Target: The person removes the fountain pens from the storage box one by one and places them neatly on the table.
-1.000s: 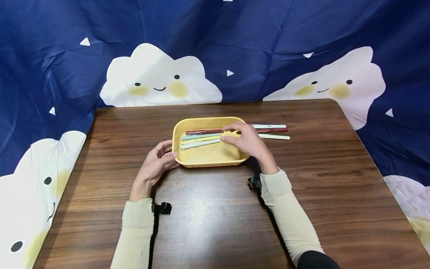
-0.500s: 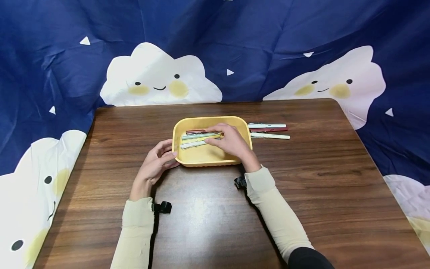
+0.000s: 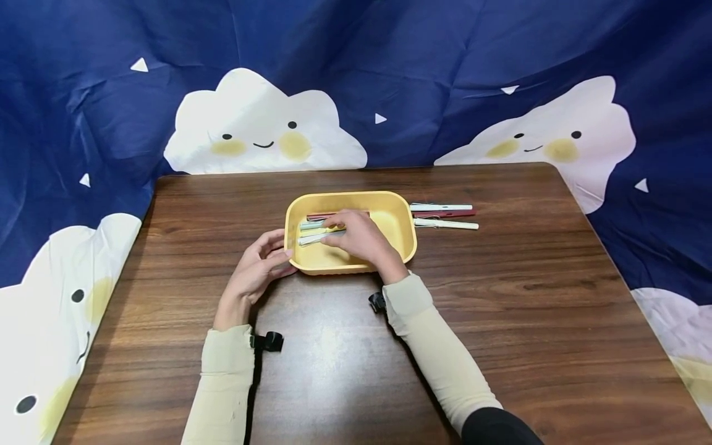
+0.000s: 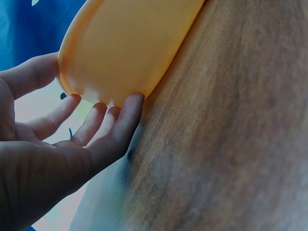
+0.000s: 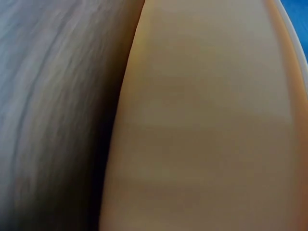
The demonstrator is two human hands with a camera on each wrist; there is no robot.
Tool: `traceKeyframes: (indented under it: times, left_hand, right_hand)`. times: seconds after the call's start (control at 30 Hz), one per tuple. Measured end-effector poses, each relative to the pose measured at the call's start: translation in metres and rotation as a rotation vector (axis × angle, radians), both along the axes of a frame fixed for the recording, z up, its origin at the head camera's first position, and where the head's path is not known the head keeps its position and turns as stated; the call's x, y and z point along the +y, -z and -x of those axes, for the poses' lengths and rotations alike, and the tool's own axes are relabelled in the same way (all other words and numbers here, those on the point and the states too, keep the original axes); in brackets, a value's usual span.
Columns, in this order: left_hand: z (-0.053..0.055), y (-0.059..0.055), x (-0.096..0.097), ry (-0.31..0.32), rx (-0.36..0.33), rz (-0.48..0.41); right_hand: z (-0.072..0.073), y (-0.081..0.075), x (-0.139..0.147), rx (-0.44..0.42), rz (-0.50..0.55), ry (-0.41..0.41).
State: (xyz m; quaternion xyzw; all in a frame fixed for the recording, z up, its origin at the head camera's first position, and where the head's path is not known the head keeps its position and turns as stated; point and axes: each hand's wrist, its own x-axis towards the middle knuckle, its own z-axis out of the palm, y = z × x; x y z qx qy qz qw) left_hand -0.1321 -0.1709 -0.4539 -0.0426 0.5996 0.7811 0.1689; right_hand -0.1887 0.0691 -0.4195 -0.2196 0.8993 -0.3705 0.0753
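Observation:
A yellow tray (image 3: 400, 232) stands on the table, several slim clip pens lying at its left side: a dark red pen (image 3: 315, 217), a pale green one, a yellow pen (image 3: 311, 233) and a pale blue one (image 3: 311, 240). At the tray's left end my left hand (image 3: 253, 272) grips the wall, thumb at the rim, fingers against the outside (image 4: 98, 113). My right hand (image 3: 358, 235) reaches into the tray, thumb and forefinger bent over the pens; whether it pinches any is hidden. The right wrist view shows only the tray's outer wall (image 5: 202, 120).
Right of the tray, more pens lie on the wooden table (image 3: 528, 296): a pale blue pen (image 3: 445, 207), a dark red pen (image 3: 450, 214) and a pale green pen (image 3: 450, 225). Behind the table hangs a blue cloth (image 3: 417, 62) with smiling clouds.
My right hand has moved left along the pens inside the tray, uncovering the tray's right end. My left hand and the tray stay put.

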Motion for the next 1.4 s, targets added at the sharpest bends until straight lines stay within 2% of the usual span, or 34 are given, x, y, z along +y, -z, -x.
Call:
traceKeyframes:
  times: [0.3, 0.6, 0.73, 1.1, 1.4]
  left_hand:
    - [0.0, 0.001, 0.0, 0.011, -0.006, 0.007]
    - [0.001, 0.0, -0.001, 0.007, -0.001, 0.006]
    - [0.0, 0.0, -0.001, 0.008, 0.002, 0.004]
    - [0.001, 0.0, -0.002, 0.008, 0.004, 0.008]
    - [0.001, 0.001, -0.001, 0.01, 0.001, -0.001]
  right_hand:
    - [0.003, 0.01, -0.013, -0.007, -0.179, -0.022]
    - [0.005, 0.016, -0.019, 0.047, -0.267, -0.006]
    - [0.005, 0.017, -0.022, 0.028, -0.291, -0.003]
    - [0.004, 0.016, -0.022, -0.04, -0.279, -0.009]
    - [0.005, 0.015, -0.017, -0.047, -0.145, -0.028]
